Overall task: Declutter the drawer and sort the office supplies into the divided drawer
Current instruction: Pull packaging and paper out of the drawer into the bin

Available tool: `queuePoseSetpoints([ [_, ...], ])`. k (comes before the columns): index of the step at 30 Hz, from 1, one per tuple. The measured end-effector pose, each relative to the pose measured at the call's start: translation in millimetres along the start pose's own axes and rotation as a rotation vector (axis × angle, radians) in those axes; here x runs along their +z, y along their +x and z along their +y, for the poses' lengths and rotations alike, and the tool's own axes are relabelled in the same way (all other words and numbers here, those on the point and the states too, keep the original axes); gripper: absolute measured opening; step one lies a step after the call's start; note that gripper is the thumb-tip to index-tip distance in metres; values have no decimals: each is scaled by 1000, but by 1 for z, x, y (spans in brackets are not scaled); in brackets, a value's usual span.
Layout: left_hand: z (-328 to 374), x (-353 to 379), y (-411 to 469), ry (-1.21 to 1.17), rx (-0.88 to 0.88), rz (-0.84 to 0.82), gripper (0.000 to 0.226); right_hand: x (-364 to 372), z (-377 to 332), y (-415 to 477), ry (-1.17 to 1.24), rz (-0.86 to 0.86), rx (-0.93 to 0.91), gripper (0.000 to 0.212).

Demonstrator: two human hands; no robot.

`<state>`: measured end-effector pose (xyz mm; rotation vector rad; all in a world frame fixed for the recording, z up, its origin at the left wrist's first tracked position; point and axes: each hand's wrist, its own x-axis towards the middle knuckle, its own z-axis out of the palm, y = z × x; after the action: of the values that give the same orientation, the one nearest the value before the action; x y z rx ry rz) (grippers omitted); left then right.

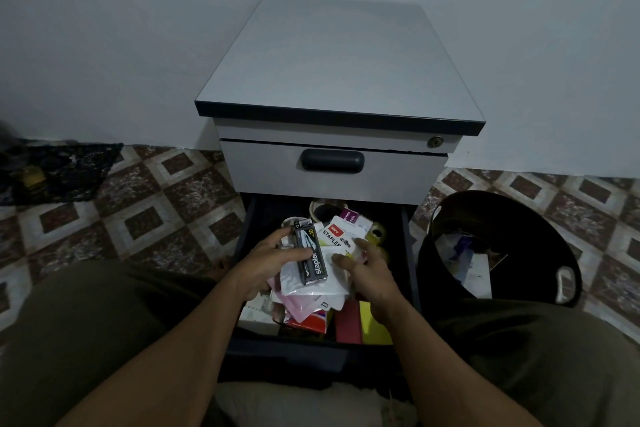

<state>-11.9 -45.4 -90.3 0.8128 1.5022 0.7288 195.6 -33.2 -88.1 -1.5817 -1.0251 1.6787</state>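
The lower drawer (246,236) of a grey cabinet is pulled open and crammed with office supplies. My left hand (268,262) grips a black stapler box (310,255) together with white and pink packets under it, above the drawer. My right hand (369,274) is beside it, fingers curled at the edge of the white packet (327,279); what it pinches is hard to tell. A white stapler card (341,234), tape rolls (323,211) and yellow-green rolls (377,234) lie at the back. Red and yellow pads (372,326) sit at the front.
The cabinet's upper drawer (332,170) is closed, with a dark handle. A black bin (498,246) holding paper scraps stands on the tiled floor to the right. A dark rug (59,170) lies at far left. My knees flank the drawer.
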Motion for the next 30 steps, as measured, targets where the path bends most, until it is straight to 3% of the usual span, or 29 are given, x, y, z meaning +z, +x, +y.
queuePoseSetpoints([
  [3, 7, 0, 0, -21, -3, 16, 40, -3, -10, 5, 65, -12, -41, 61],
  [6, 13, -1, 0, -36, 7, 29, 36, -4, -19, 7, 140, -45, -6, 57],
  [14, 4, -4, -5, 84, -39, -7, 44, 2, -2, -5, 78, -140, 70, 71],
  [17, -3, -6, -4, 131, -75, -40, 63, 7, 4, -8, 8, -185, 100, 83],
  [23, 0, -7, -9, 73, -110, -49, 65, 9, -1, -15, -113, -256, 85, 91],
  [30, -4, -7, -11, -20, -88, -44, 70, 6, 4, -17, -31, -256, 44, 102],
])
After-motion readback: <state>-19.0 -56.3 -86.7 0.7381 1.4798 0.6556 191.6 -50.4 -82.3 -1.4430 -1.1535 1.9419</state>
